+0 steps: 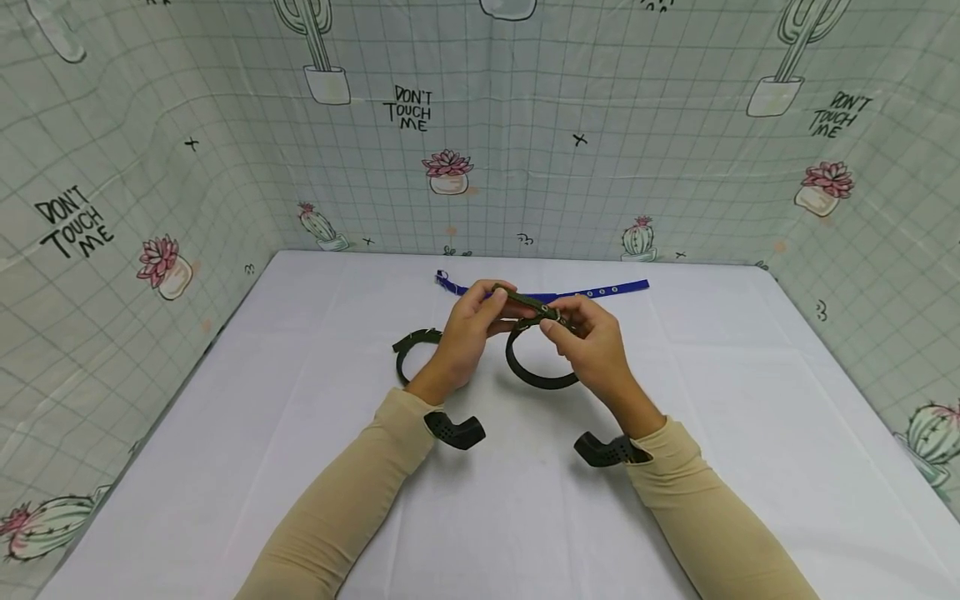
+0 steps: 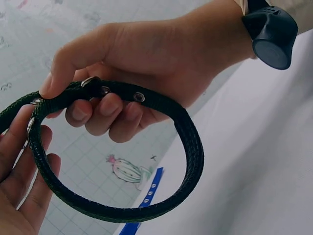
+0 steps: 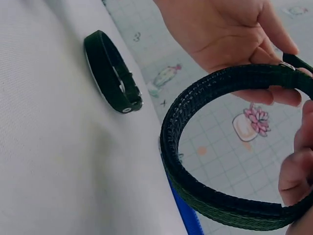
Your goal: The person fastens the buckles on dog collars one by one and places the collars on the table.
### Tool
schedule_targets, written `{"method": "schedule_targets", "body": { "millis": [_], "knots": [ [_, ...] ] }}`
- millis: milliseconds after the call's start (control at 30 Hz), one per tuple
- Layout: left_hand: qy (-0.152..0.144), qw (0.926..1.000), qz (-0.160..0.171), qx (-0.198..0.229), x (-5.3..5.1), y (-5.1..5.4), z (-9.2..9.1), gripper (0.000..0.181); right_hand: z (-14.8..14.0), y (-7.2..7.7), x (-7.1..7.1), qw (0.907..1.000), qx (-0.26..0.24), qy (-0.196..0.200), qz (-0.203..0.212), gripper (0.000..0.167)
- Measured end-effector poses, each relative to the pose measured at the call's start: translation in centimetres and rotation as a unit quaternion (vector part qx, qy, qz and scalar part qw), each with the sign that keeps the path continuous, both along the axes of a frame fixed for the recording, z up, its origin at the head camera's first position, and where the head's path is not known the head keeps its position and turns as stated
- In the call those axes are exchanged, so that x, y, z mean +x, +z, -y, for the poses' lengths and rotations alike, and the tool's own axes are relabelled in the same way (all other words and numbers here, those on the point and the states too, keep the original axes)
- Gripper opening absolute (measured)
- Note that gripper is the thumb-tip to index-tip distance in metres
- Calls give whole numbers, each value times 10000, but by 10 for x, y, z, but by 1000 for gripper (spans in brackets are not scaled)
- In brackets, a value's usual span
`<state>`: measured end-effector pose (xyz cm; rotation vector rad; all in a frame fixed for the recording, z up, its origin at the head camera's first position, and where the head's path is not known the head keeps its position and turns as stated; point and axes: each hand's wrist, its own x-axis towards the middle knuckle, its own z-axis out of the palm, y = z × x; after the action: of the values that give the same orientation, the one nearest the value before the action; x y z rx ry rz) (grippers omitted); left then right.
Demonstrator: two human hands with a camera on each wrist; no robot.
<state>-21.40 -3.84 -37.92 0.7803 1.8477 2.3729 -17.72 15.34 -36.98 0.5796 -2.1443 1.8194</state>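
A dark green collar (image 1: 542, 383) is held up between both hands, closed into a loop that hangs below the fingers. My left hand (image 1: 463, 337) grips the strap end with the thumb on top. The right hand (image 1: 598, 348) pinches the strap near the metal buckle. In the left wrist view, the right hand (image 2: 142, 54) has its thumb on the collar (image 2: 122, 214) and fingers curled beneath, while the left fingers (image 2: 34, 196) touch it from the side. The right wrist view shows the collar (image 3: 220, 208) with the left hand (image 3: 220, 36) behind it.
A second green collar (image 1: 415, 337), looped, lies on the white table (image 1: 495, 525) by the left forearm; it also shows in the right wrist view (image 3: 101, 71). Beyond the hands a blue collar (image 1: 626, 289) with metal eyelets lies stretched out. Patterned cloth walls (image 1: 525, 183) stand around.
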Motion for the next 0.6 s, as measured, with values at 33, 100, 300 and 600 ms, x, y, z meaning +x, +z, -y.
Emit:
{"method": "schedule_targets", "body": {
  "millis": [33, 100, 300, 600],
  "knots": [
    [7, 10000, 1, 34, 0, 0, 0, 27, -1, -4, -2, 10000, -16, -23, -12, 19],
    [22, 10000, 13, 59, 1, 0, 0, 28, -4, -11, -8, 10000, -66, -53, -23, 19],
    [11, 10000, 47, -41, 2, 0, 2, 18, -5, -18, -11, 9999, -102, -41, -101, 21],
    [129, 9947, 120, -1009, 3, 5, 4, 14, -2, -19, -9, 9987, 363, -257, -252, 19]
  ]
}}
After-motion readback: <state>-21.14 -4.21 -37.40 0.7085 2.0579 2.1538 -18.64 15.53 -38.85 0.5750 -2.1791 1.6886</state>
